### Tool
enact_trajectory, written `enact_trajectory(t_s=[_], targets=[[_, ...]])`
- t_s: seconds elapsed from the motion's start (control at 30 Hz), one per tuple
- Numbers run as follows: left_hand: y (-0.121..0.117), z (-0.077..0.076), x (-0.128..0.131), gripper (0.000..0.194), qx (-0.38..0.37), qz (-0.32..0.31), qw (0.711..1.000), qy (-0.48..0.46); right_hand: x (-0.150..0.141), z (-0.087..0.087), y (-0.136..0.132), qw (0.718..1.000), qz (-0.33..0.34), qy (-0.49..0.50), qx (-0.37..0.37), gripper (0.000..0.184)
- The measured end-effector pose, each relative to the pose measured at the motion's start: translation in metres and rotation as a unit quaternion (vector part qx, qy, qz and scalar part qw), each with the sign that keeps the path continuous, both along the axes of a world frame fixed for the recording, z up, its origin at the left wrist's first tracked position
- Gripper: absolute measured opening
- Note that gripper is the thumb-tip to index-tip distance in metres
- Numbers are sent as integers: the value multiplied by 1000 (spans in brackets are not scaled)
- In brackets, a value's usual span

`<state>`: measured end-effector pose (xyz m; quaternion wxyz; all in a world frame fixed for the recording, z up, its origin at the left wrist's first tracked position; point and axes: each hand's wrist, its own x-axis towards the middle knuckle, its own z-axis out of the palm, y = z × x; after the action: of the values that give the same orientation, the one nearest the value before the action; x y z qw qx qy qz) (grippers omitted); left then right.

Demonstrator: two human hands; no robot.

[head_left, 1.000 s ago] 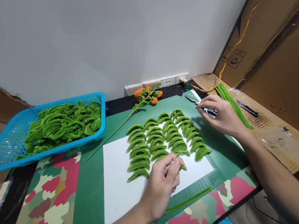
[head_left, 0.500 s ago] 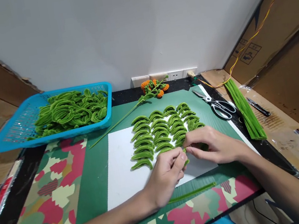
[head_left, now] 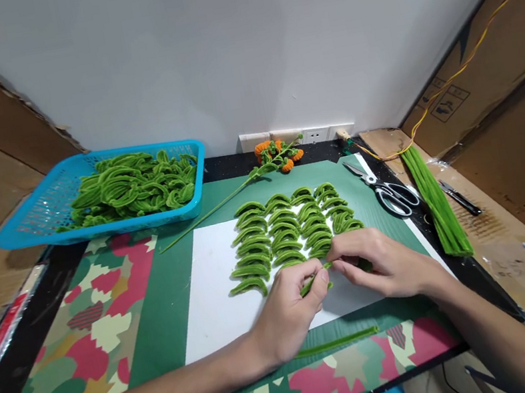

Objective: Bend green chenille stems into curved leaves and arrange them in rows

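My left hand [head_left: 290,313] pinches a short green pipe cleaner [head_left: 307,285] between thumb and fingers, over the white sheet [head_left: 207,301]. Thumb and forefinger of my right hand [head_left: 390,263] close on the other end of the same piece; the fingers hide much of it. Just beyond both hands, curved green pipe-cleaner leaves [head_left: 252,250] lie on the sheet in several columns. A straight pipe cleaner [head_left: 343,341] rests on the green mat [head_left: 153,310] nearer to me, partly behind my left wrist.
A blue basket [head_left: 27,231] of green pipe-cleaner pieces stands back left. An orange flower stem [head_left: 244,181] lies behind the leaves. Scissors [head_left: 391,194], a pipe-cleaner bundle [head_left: 440,209] and a utility knife [head_left: 460,197] lie at right. Cardboard [head_left: 520,76] and a wall enclose the table.
My right fingers have drawn slightly away from the left, and more of the green piece shows between the hands. The camera view has shifted a little.
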<state>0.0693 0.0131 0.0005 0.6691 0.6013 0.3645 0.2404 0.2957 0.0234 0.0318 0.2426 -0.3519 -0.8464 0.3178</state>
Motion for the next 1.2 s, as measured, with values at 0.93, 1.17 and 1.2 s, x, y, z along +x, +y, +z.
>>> enact_trajectory(t_s=[0.93,1.17,1.2], targets=[[2,3,5,48,101,44,993,42,-4,-2,-4,994,-55,17,90,13],[0,1,4,47,75,38,996,17,-2,-2,-4,992,-56,30,106,12],[-1,1,4,47,73,37,997,16,-2,-3,-4,992,-52,34,109,12]])
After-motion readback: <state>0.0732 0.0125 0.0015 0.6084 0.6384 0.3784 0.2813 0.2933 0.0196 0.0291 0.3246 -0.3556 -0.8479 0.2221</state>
